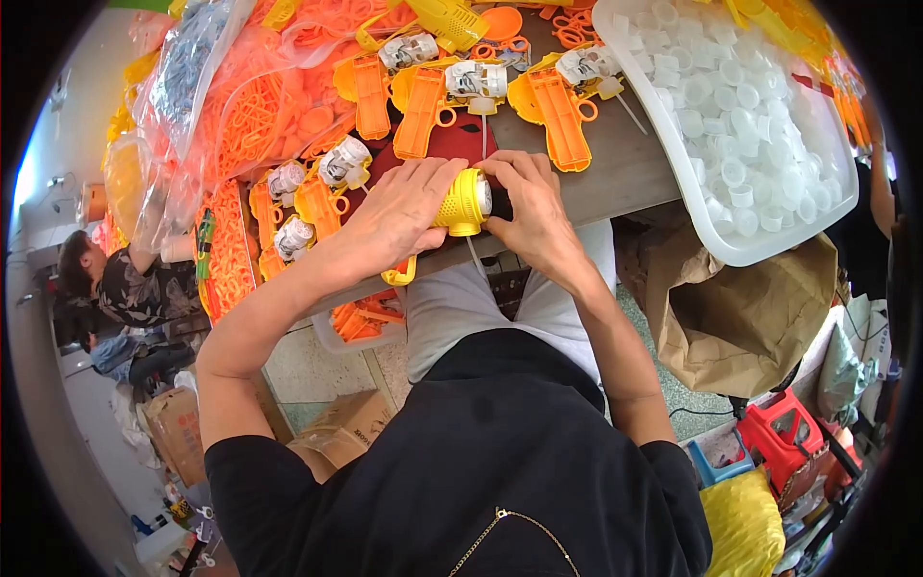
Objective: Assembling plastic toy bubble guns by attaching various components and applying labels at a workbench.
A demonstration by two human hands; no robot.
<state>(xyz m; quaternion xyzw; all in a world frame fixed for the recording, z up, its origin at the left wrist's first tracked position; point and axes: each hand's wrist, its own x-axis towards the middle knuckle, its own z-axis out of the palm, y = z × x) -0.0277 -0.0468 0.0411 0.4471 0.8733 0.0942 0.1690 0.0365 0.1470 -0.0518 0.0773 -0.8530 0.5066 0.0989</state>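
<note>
Above my lap, at the table's front edge, is a yellow toy gun body (462,210) with a perforated round barrel. My left hand (399,213) wraps around its rear part and hides most of it; a yellow end sticks out below the palm. My right hand (535,213) closes its fingers and thumb around the barrel's right end, where a whitish and dark piece shows. A thin pale rod hangs beneath the barrel. Just beyond my hands lie several part-built toy guns (420,113) with orange grips, yellow shells and white printed cylinders.
A white tub (717,231) of translucent caps stands at the right. Bags of orange parts (264,101) are heaped at the far left. Below the table are an open brown paper bag (740,327), a box of orange parts (332,332) and a red stool (781,433). Another person (125,284) is at the left.
</note>
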